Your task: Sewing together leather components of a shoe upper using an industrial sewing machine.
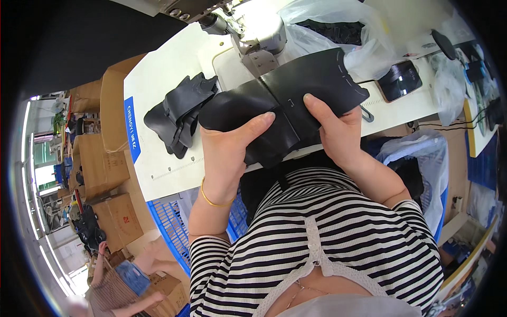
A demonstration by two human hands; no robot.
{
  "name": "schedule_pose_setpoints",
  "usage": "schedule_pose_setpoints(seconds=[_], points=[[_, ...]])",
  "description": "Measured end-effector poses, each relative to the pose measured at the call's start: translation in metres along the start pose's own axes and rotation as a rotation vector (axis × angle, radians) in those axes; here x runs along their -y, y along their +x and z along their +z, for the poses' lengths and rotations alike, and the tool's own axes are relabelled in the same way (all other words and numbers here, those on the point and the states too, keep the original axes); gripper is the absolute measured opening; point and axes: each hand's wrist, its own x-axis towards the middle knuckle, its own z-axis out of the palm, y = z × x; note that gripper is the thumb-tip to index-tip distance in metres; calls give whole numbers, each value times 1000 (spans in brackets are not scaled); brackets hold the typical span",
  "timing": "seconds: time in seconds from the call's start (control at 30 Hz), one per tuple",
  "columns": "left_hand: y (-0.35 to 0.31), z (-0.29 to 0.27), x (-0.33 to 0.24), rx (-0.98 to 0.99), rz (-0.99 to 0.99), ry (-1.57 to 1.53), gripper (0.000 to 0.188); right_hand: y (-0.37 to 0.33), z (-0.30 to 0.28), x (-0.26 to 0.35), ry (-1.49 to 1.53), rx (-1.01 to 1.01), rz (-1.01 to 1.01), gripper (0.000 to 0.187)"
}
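Between my two hands I hold a black leather piece [311,79] with a seam running across its middle and small pale marks near its right edge. My left hand [229,142] grips its left part, thumb on top near the seam and fingers hidden underneath. The right part is gripped by my right hand [340,129], its thumb pressing the upper face. The piece is held just in front of the sewing machine [259,42]. To the left, a pile of black leather pieces [182,111] lies on the white sewing table [163,63].
A phone [398,81] lies on the table at right, near clear plastic bags [369,58] with black pieces inside. Below the table stand blue baskets [169,227], one lined with plastic. Cardboard boxes [100,164] are stacked at left, where another person [113,285] is seen.
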Motion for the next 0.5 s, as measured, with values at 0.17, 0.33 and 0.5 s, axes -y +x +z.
schedule_pose_setpoints(seconds=[0.17,0.33,0.5], points=[[6,0,-8,10,7,-40,21,6,4,4,-72,91,-205,17],[17,-7,-19,47,25,-37,21,15,8,9,-193,107,-321,17],[39,-14,-37,87,-27,-3,23,27,27,24,-266,25,-186,12]])
